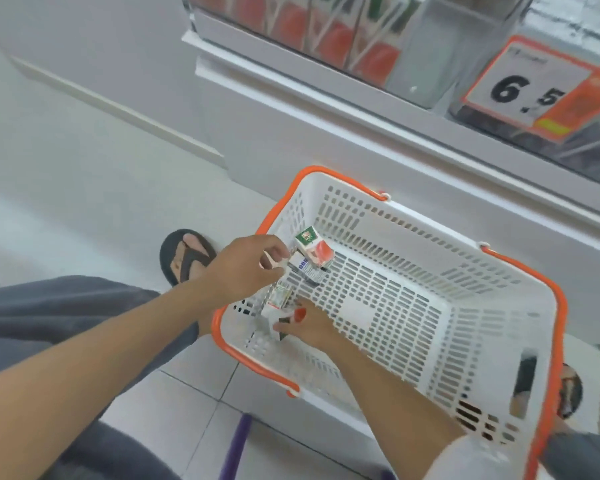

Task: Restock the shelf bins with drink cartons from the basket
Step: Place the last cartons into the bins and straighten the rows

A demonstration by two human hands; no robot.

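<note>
Small white drink cartons with red and green print [314, 249] sit bunched in the left corner of the white perforated plastic basket with orange rim [430, 237], on the floor below the clear shelf bins [326, 29]. Probably light, with stiff board walls that could crush, so pinch across the flat sides. Right grip [309, 323] wraps one of them. Left grip [243, 268] curls at another; can't tell if it holds.

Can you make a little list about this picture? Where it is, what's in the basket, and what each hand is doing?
place: shop floor, beside a shelf
basket: white with orange rim, a few cartons left in one corner
left hand: pinches a white-and-blue carton
right hand: holds another carton in the same corner
shelf bins: clear, red cartons inside
price tag: 6.5
</note>
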